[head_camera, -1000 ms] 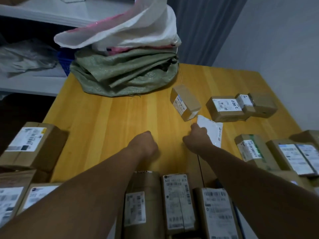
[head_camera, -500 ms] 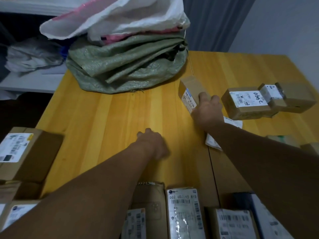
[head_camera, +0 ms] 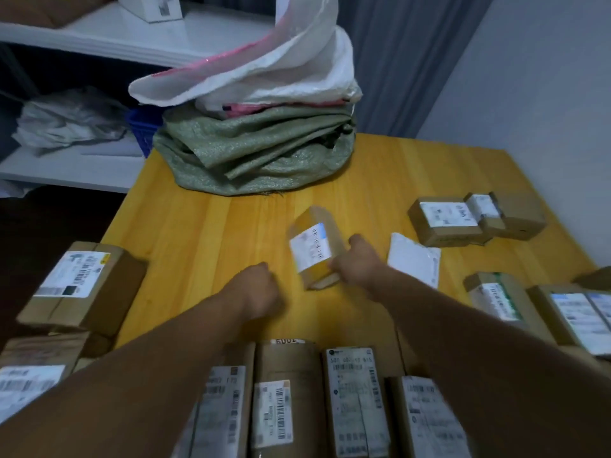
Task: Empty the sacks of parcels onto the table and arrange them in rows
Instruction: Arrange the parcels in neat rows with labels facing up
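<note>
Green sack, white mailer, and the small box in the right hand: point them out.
green sack point(head_camera: 251, 153), head view, folded woven top
white mailer point(head_camera: 413, 261), head view, flat middle
small box point(head_camera: 314, 249), head view, white label

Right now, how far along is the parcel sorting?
Done: sacks lie slumped at the table's far end, and a near row of parcels is lined up. In hand: right hand grips a small box; left hand is fisted. Left: the white mailer and right-side boxes.

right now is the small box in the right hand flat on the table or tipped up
Tipped up. The small box leans on one lower edge, label face angled toward the camera, with the right hand gripping its side.
</note>
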